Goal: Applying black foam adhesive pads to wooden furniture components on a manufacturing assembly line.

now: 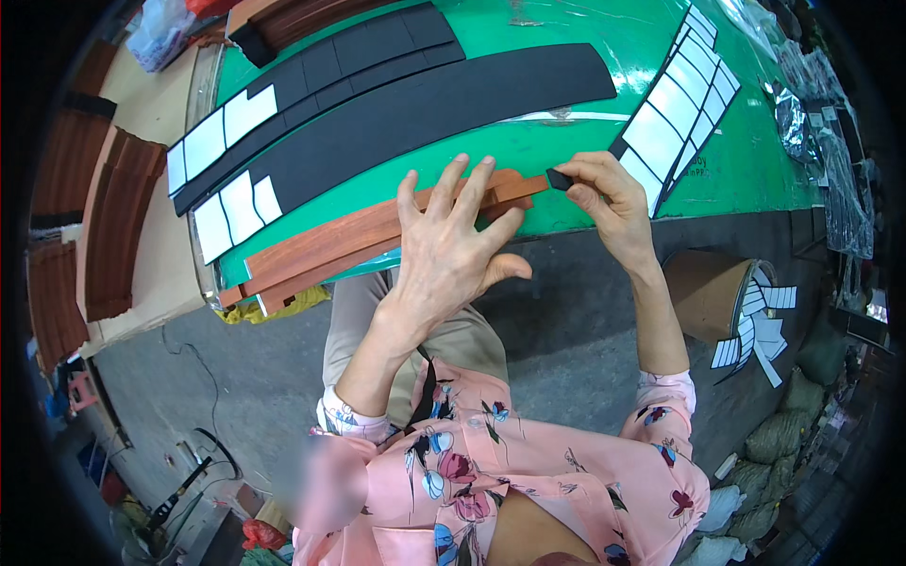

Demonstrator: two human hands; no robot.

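Observation:
A reddish-brown wooden moulding strip (326, 247) lies along the near edge of the green table (566, 141). My left hand (444, 236) rests over its middle, fingers spread and thumb out to the side, covering part of it. At the strip's narrow right end, my right hand (609, 193) pinches a small black foam pad (559, 179) between thumb and fingers. The pad is at the tip of the wood; whether it touches cannot be made out. Beyond the strip lie black foam sheets (453, 108), partly covered with white backing pieces (250, 212).
Sheets of white-backed pads (684, 94) lie on the table's right. Curved brown mouldings (118, 222) are stacked on a cardboard-coloured surface (170, 274) at left. Right of my legs, a brown bin (703, 292) holds white backing scraps (755, 330). Clear plastic wrap (845, 198) hangs at far right.

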